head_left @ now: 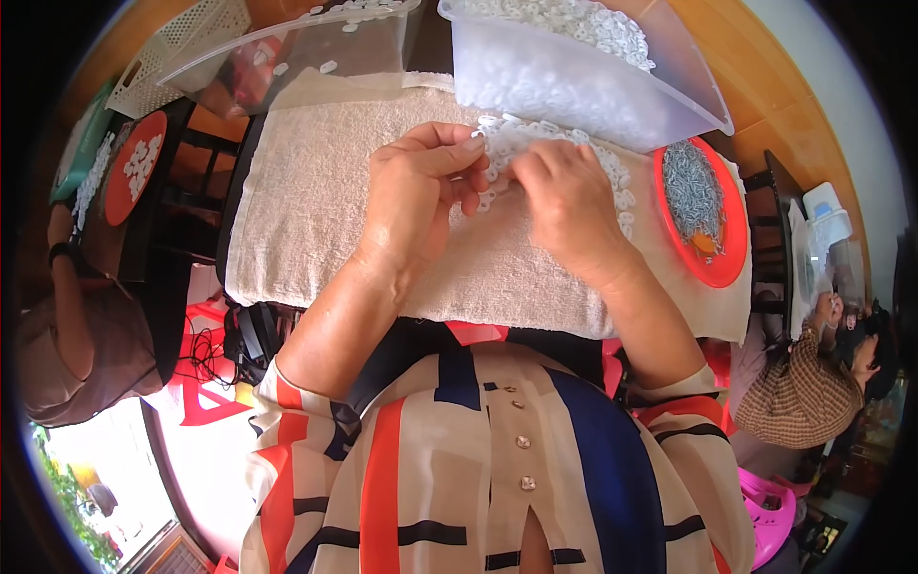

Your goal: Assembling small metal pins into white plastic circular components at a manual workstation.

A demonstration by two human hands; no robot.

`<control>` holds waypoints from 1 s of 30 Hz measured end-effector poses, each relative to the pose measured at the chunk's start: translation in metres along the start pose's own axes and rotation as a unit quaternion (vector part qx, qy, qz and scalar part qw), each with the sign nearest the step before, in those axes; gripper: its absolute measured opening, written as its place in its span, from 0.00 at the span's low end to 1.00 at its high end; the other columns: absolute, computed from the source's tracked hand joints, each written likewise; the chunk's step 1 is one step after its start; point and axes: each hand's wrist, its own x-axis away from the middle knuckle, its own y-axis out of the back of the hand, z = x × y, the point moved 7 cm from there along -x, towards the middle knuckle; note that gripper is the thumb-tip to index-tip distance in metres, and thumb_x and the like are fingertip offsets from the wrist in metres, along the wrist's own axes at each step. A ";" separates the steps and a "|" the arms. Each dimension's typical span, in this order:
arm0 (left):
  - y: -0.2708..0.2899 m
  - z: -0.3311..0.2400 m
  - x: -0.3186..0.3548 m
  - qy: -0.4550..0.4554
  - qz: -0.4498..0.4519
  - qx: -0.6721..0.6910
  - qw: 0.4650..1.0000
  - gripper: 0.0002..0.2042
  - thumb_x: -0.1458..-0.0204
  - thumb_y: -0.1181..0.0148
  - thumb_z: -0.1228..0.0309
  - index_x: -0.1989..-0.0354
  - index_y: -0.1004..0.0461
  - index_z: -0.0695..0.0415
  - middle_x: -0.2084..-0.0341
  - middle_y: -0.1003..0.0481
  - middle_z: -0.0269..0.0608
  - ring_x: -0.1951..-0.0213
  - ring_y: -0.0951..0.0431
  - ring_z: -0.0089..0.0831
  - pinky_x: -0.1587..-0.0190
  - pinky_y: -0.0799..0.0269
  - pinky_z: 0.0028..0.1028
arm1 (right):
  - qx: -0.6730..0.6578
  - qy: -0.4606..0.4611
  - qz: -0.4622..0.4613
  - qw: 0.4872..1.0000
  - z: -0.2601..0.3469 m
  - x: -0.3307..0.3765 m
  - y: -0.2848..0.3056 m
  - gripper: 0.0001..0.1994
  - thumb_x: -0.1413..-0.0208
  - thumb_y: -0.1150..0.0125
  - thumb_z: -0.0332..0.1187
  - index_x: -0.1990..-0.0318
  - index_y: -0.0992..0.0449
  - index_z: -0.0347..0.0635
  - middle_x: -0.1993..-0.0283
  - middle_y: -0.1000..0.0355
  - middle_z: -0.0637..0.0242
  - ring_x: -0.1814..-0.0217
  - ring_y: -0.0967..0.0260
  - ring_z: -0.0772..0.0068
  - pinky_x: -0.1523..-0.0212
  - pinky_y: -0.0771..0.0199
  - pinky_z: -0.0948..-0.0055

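Observation:
Above a beige towel [306,206], my left hand [416,187] is closed, thumb against bent fingers. A small white plastic piece [480,134] shows at its thumb tip. Beside it my right hand [571,196] is closed, fingers curled down at the near edge of a pile of small white plastic pieces [617,177]. Whatever those fingertips grip is hidden and slightly blurred. The two hands are a short gap apart. Right of the pile, a red oval plate [732,251] bears many thin grey metal pieces [690,187], like nails or screws, and an orange item [704,244].
A translucent bin [574,100] full of white pieces stands behind the pile. Another clear bin [368,57], holding fewer, is at the back left near a white basket [182,53]. A red plate [126,196] lies far left. Other people sit left [91,349] and right [798,392].

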 end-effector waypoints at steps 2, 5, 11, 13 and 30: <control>-0.002 0.000 0.000 0.003 0.003 -0.009 1.000 0.04 0.46 0.43 0.79 0.65 0.28 0.66 0.76 0.26 0.42 0.78 0.27 0.26 0.78 0.33 0.23 | -0.096 -0.034 -0.017 0.995 -0.009 0.001 0.006 0.07 0.56 0.44 0.21 0.67 0.28 0.41 0.67 0.33 0.65 0.63 0.32 0.63 0.62 0.36 0.64; -0.006 0.001 0.001 0.001 0.025 -0.043 0.999 0.04 0.45 0.44 0.78 0.64 0.28 0.67 0.75 0.26 0.43 0.77 0.26 0.27 0.77 0.33 0.23 | -0.325 -0.151 -0.027 0.933 -0.022 0.002 0.011 0.05 0.48 0.44 0.21 0.63 0.28 0.39 0.66 0.30 0.67 0.64 0.31 0.71 0.62 0.33 0.72; -0.020 0.004 0.006 0.011 0.075 -0.055 0.996 0.04 0.46 0.43 0.78 0.65 0.27 0.67 0.75 0.25 0.44 0.77 0.26 0.27 0.78 0.32 0.23 | -0.572 -0.297 -0.034 0.764 -0.038 0.008 -0.001 0.04 0.41 0.43 0.25 0.60 0.28 0.36 0.63 0.29 0.72 0.62 0.31 0.81 0.58 0.33 0.80; -0.024 0.005 0.007 0.016 0.083 -0.038 0.996 0.04 0.47 0.41 0.79 0.66 0.27 0.68 0.76 0.25 0.44 0.78 0.26 0.26 0.79 0.32 0.23 | -0.598 -0.315 -0.040 0.736 -0.039 0.010 -0.003 0.03 0.41 0.43 0.25 0.61 0.28 0.35 0.64 0.29 0.72 0.62 0.31 0.80 0.58 0.33 0.80; -0.059 -0.002 0.000 0.037 0.039 0.128 0.990 0.06 0.44 0.47 0.74 0.61 0.31 0.64 0.68 0.27 0.45 0.62 0.25 0.33 0.56 0.29 0.29 | -0.250 0.055 -0.170 0.952 0.014 -0.005 0.055 0.05 0.50 0.40 0.21 0.65 0.26 0.32 0.67 0.30 0.57 0.64 0.31 0.59 0.62 0.29 0.66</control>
